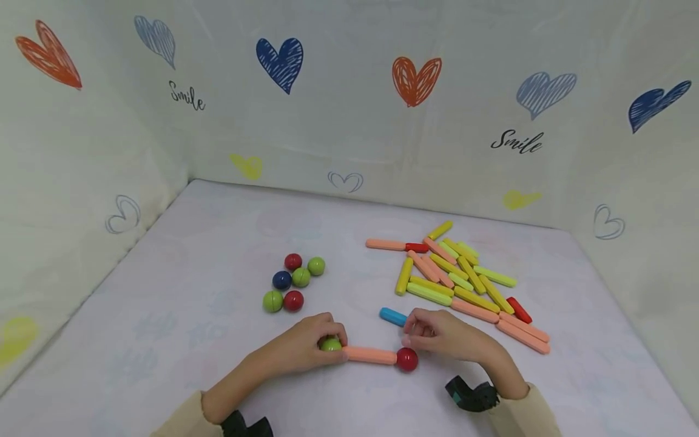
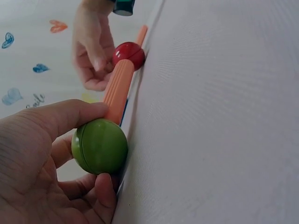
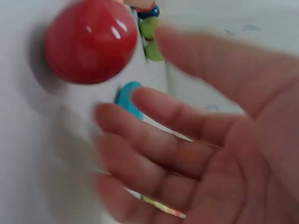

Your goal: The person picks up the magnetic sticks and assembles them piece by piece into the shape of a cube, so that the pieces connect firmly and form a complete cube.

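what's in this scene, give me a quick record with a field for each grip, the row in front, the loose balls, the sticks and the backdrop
left grip: holds a green ball
right grip: fingers loosely bent, near a red ball, nothing seen held
row: peach stick between those two balls
loose balls: six; three green, two red, one dark blue
stick pile: yellow, peach, light green, red
blue stick: outside the pile, by the right grip; contact unclear
backdrop: pale, with hearts and "Smile"
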Tool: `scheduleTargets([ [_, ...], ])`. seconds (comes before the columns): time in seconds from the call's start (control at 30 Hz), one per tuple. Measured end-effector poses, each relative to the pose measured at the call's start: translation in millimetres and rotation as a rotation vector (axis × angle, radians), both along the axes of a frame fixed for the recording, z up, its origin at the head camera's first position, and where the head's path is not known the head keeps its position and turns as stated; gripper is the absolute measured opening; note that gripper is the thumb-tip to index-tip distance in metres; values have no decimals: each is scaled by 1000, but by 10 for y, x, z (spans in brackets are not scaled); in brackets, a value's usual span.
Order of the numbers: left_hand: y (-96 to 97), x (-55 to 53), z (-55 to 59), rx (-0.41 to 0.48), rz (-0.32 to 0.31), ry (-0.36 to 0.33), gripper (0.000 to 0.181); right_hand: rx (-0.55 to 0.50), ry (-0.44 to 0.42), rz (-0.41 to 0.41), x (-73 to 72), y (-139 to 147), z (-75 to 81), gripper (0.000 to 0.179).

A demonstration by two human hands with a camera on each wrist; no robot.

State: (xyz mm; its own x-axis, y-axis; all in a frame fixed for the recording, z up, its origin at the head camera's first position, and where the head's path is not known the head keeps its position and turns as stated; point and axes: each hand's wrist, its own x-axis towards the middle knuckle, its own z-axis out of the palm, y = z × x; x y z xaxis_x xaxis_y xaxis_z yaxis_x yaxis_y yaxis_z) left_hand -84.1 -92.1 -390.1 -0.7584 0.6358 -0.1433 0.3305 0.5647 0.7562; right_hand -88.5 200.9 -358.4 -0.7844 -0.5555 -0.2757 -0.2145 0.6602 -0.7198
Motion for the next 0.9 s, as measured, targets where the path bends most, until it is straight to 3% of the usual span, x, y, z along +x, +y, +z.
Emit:
scheduleTargets([
  [0.17, -3, 8, 15, 1, 1, -3, 11, 74, 134, -145, -117, -84, -13, 30],
  [0.33, -7, 19, 33, 5, -2, -8, 10, 134, 143, -157, -169, -133, -82, 26],
  [0.47, -10, 24, 47, 3, 2, -12, 11, 120, 180, -186, -182, -84, -72, 23],
  [0.6, -12, 21, 53, 7, 4, -11, 10, 115, 257, -321, -234, 100, -7, 25],
  [0.77, -10, 17, 52, 17, -1, -10, 10, 208, 307, -533, -291, 477, 64, 34],
  [0.9, 5, 20, 64, 27, -5, -8, 10, 284, 320, -607, -274, 807, 65, 43],
])
